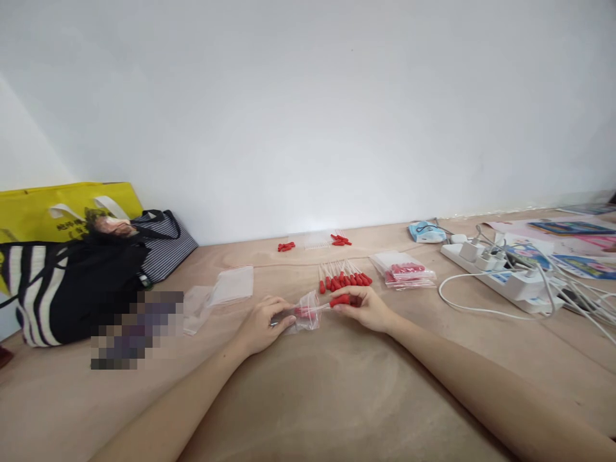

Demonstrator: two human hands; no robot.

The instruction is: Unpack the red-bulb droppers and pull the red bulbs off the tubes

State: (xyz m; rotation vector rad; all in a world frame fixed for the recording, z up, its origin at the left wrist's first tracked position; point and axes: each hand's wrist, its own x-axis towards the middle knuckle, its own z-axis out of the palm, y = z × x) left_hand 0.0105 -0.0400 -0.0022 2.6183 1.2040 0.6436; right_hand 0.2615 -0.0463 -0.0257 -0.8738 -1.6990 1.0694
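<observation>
My left hand (265, 324) is closed on a clear plastic bag (308, 314), which has red pieces showing inside. Between the fingers of my right hand (363, 307) is a dropper (341, 301) with a red bulb; its thin pale stem points left to the bag's mouth. Whether the stem tip is inside the bag I cannot tell. Just beyond my right hand lies a row of several red-bulbed droppers (345, 280), stems pointing away. To their right is a stack of filled bags (407, 273). Flat bags (235, 285) lie beyond my left hand.
Small red pieces (286, 246) and more droppers (341, 240) lie near the wall. A white power strip (500, 279) with tangled cables and a blue face mask (427, 232) are on the right. Bags, including a black one (96, 289), and a pixelated patch occupy the left.
</observation>
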